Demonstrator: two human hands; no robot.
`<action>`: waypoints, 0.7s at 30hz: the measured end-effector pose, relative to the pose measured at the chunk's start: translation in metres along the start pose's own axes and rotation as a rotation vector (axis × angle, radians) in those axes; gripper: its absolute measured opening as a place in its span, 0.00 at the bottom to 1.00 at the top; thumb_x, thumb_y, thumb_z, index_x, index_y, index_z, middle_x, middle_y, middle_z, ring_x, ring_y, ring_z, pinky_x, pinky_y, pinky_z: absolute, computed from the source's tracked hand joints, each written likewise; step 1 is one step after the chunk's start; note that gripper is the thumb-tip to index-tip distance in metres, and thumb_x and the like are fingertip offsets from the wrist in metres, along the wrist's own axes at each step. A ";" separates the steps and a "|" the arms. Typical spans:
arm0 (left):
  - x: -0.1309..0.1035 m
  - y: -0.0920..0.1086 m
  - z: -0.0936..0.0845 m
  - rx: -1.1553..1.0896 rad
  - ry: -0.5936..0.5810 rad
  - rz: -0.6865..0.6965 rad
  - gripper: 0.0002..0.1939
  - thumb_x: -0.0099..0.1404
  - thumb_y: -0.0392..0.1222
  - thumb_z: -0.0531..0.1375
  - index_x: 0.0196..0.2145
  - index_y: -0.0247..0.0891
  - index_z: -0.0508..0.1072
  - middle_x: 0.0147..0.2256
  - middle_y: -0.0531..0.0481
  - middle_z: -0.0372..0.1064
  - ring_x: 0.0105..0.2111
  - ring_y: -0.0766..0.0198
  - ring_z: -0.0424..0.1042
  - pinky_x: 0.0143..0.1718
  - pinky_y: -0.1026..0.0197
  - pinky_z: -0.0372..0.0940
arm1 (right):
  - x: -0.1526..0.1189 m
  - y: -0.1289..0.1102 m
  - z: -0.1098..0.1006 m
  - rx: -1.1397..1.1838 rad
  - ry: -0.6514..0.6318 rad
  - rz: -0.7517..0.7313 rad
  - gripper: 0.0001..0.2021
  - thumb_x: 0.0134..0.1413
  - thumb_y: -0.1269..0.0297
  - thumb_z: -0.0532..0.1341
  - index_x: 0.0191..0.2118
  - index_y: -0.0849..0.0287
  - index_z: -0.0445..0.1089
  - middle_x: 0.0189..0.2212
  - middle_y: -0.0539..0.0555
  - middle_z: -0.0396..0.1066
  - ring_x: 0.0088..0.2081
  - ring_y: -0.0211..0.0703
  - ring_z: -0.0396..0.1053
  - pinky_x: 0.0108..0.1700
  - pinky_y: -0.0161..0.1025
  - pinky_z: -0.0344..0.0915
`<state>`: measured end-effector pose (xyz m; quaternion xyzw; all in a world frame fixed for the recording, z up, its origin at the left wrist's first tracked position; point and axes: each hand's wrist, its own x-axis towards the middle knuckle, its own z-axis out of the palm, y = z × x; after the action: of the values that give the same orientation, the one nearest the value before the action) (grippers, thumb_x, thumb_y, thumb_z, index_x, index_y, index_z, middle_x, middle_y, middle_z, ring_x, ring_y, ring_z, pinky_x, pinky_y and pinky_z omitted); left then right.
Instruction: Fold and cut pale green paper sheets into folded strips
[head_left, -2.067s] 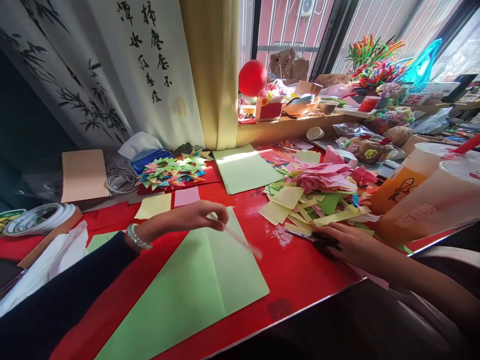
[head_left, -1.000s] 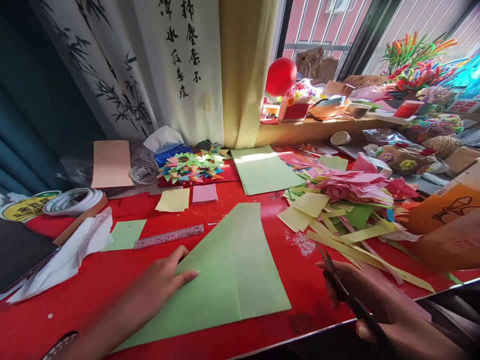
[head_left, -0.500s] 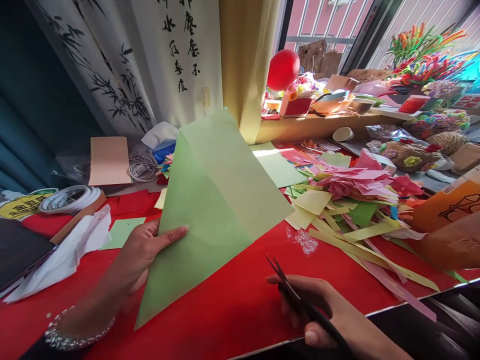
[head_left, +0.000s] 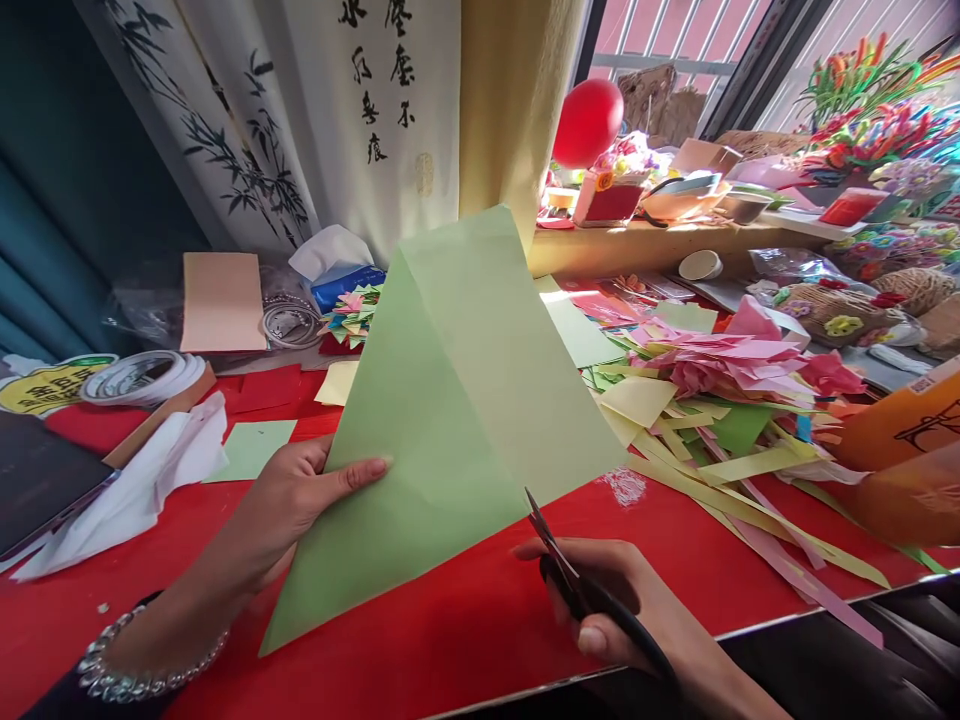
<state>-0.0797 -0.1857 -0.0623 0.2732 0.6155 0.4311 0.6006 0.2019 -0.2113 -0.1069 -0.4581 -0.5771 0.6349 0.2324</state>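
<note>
Left hand: pinches folded green sheet at centre frame, held tilted up.
Right hand: grips scissors, tips at the sheet's lower right edge.

A cluttered craft corner by a sunny window

A white curtain with inked bamboo and writing hangs beside a yellow one; sunlight falls through the barred window (upper right) onto the wooden sill and red table.
</note>
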 end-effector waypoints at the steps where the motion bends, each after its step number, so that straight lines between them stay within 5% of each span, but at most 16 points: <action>1: 0.000 0.000 0.000 -0.004 -0.008 -0.003 0.28 0.40 0.42 0.72 0.41 0.38 0.74 0.27 0.49 0.77 0.24 0.54 0.76 0.26 0.54 0.73 | 0.000 -0.001 0.000 -0.001 -0.005 0.005 0.37 0.32 0.39 0.64 0.47 0.60 0.69 0.23 0.50 0.61 0.27 0.40 0.60 0.31 0.37 0.59; 21: 0.002 -0.004 -0.002 -0.053 -0.060 -0.011 0.26 0.41 0.40 0.72 0.41 0.37 0.74 0.27 0.48 0.77 0.24 0.55 0.76 0.24 0.54 0.73 | -0.002 0.000 0.006 0.030 0.013 0.060 0.39 0.31 0.39 0.64 0.48 0.63 0.68 0.24 0.50 0.61 0.27 0.38 0.60 0.31 0.37 0.60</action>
<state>-0.0812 -0.1866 -0.0665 0.2667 0.5871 0.4354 0.6282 0.1982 -0.2159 -0.1072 -0.4759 -0.5519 0.6473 0.2236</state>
